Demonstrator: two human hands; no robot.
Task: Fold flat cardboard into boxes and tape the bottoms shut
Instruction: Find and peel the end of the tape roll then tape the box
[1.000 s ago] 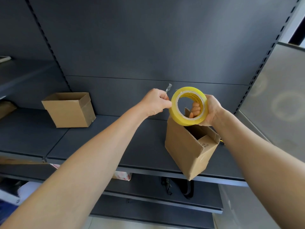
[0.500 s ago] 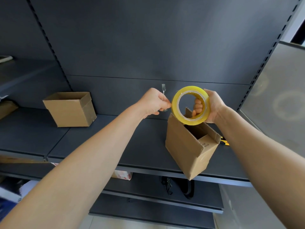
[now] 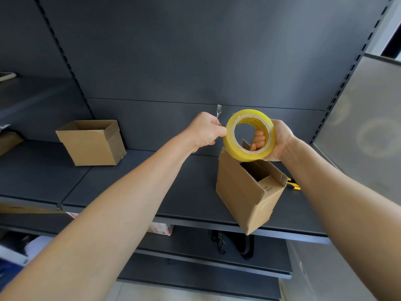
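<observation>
My right hand (image 3: pixel 278 141) grips a yellow roll of clear tape (image 3: pixel 249 135), fingers through its core, raised above an erected cardboard box (image 3: pixel 245 190). That box stands on the dark shelf (image 3: pixel 173 185), one corner jutting past the front edge, its upward end open with flaps loose. My left hand (image 3: pixel 206 131) pinches the free end of the tape (image 3: pixel 218 110) just left of the roll; the strip sticks up above my fingers. A second open cardboard box (image 3: pixel 91 142) sits at the shelf's back left.
A yellow-handled tool (image 3: pixel 294 185) lies on the shelf behind the near box, mostly hidden. Flat cardboard (image 3: pixel 8 142) rests at the far left. A lower shelf holds a small white and red carton (image 3: pixel 161 228) and a black strap (image 3: pixel 234 244). A grey panel (image 3: pixel 364 127) stands at right.
The pinched tape end has swung from leaning right to standing upright above my left hand. Both hands and the roll stay almost in place over the box.
</observation>
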